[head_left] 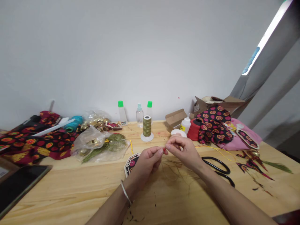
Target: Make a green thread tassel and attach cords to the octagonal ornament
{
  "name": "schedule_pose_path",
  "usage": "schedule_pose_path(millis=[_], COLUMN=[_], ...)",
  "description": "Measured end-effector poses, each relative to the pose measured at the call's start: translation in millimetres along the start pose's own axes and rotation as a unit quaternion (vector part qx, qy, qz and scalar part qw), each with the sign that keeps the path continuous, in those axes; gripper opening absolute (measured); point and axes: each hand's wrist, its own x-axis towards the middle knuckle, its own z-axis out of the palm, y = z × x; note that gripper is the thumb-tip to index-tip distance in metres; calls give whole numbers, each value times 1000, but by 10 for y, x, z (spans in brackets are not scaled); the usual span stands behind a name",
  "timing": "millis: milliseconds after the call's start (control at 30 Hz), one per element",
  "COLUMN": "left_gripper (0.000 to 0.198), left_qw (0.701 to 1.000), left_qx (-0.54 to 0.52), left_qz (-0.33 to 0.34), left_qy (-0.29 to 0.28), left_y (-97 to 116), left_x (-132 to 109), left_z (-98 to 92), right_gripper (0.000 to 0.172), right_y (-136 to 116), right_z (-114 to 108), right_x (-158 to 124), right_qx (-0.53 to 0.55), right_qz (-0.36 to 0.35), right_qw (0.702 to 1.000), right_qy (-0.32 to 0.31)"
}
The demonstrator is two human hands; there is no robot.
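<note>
My left hand (152,158) and my right hand (184,150) meet over the middle of the table. Between their fingertips is a small red piece (165,151), too small to name. The left fingers are closed on it, and the right thumb and forefinger pinch at its far side. Partly behind my left wrist lies an octagonal ornament (130,164) with a white lattice frame and dark patterned cloth. Loose olive threads (180,173) spread on the wood below my right hand. Just beyond the hands stands a spool of olive thread (147,126).
Black-handled scissors (221,170) lie right of my right forearm. Bottles (140,115), a glue bottle (185,125) and red thread (194,129) stand at the back. Patterned cloth (215,125) lies right, more cloth (35,140) and bagged gold bells (95,140) left. A phone (21,184) lies front left.
</note>
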Motion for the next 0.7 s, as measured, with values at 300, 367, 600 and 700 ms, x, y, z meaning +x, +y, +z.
schedule_pose_path(millis=[300,367,600,700], left_gripper=[22,21,22,21], left_qw=[1000,1000,1000,1000], left_qx=[16,2,-4,-3], left_qz=[2,-1,0,0], left_qy=[12,14,20,22], left_y=[-7,-8,-15,-16], left_x=[14,14,9,2], left_z=[9,10,-2,-5], right_gripper=[18,18,20,20], right_y=[70,97,111,120], right_z=[44,81,132,116], right_x=[-10,-23,-23,-12], right_qx=[237,269,359,356], right_qz=[111,140,183,182], right_qw=[965,953,915,916], right_qy=[-32,-23,3,-3])
